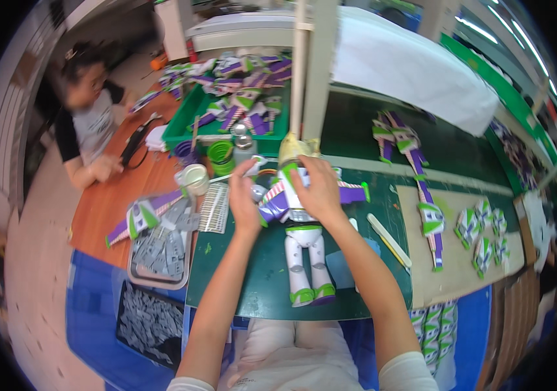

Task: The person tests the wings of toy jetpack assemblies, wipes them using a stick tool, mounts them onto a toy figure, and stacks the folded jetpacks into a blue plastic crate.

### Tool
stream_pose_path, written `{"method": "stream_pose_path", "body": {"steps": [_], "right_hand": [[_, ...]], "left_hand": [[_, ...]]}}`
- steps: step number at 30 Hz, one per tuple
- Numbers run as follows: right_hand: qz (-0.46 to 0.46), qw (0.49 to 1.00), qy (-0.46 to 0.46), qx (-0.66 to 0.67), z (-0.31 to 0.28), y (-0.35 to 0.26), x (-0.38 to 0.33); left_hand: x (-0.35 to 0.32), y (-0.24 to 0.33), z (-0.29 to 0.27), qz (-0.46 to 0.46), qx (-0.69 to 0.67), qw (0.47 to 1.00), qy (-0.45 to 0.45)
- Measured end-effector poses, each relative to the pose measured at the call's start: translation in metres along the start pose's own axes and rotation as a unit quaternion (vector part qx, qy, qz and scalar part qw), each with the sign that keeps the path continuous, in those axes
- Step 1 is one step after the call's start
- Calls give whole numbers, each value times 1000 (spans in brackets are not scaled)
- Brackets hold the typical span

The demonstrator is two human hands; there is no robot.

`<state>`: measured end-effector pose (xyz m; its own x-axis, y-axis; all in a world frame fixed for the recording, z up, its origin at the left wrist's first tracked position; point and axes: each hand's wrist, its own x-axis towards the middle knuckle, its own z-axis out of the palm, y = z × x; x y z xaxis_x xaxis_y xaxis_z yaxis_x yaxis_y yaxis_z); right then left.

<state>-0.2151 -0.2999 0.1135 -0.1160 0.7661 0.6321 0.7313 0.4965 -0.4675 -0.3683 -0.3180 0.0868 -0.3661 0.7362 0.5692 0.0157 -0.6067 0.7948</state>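
Right, we're looking down on a dark green tabletop [259,287], its near edge at the worker's lap, with a brown wooden bench [105,202] butting against its left edge and blue sheeting [92,306] hanging below. It's a busy workshop: a pale upright post [317,72] rises from the far side, with a white cloth [415,72] draped behind it.

Around the work, a green tray [187,127] at the far left corner is heaped with purple, green and white toy parts. Nearer along the left edge sit a small white cup [195,177], a strip of little white pieces [214,207] and a metal tray of grey parts [158,251], with a loose toy wing [138,218] lying across it. Off to the right, a brown card sheet [461,267] carries more wings [422,189] and a cluster of small green-and-white pieces [483,231]. A second person [89,111] sits at the bench's far left.

In the middle of the tabletop lies the white, green and purple toy figure [304,251], legs pointing toward the near edge. Both forearms come up from below. The left hand [244,195] curls at the figure's left wing, fingers bent as if pinching something small, though what it grips I can't make out. The right hand [317,189] is closed over the figure's torso, fingers wrapped across the chest, palm down.
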Motion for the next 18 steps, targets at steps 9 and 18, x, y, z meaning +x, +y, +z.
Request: {"method": "stream_pose_path", "body": {"steps": [9, 18], "right_hand": [[55, 985, 161, -30, -54, 102, 21], [146, 945, 170, 238, 5, 1, -64]], "left_hand": [[-44, 16, 58, 99, 170, 977, -78], [-58, 18, 44, 56, 372, 925, 60]]}}
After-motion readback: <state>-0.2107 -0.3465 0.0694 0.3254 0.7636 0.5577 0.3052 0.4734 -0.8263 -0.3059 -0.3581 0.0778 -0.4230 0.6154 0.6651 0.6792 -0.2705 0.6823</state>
